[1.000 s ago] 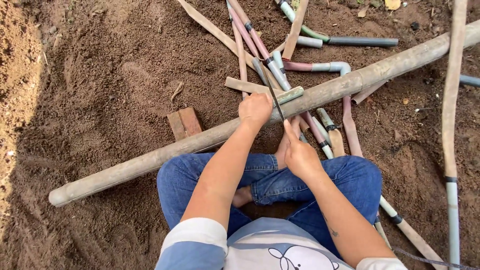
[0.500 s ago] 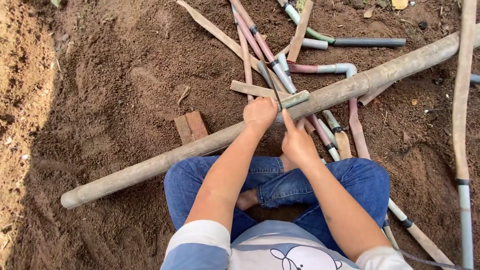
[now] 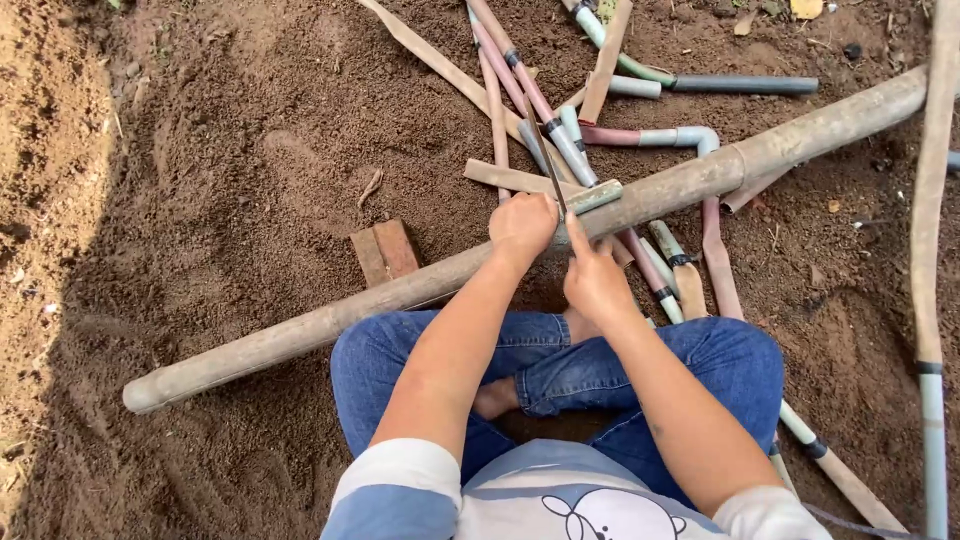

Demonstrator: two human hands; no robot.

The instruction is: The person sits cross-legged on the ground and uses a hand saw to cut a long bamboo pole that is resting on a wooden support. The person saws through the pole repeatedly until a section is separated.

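My left hand (image 3: 522,226) is clamped on the short stick (image 3: 585,198), now pinned higher against the long bamboo pole (image 3: 400,290) across my lap. My right hand's (image 3: 595,280) fingers grip the thin blade (image 3: 546,160), which has tilted upright onto the stick.

No packages, labels, signs or screens show on this patch of bare soil. The nearest thing to a printed mark is a small cartoon figure on the person's shirt (image 3: 590,512), seemingly an outline drawing, cut off by the frame's lower edge.
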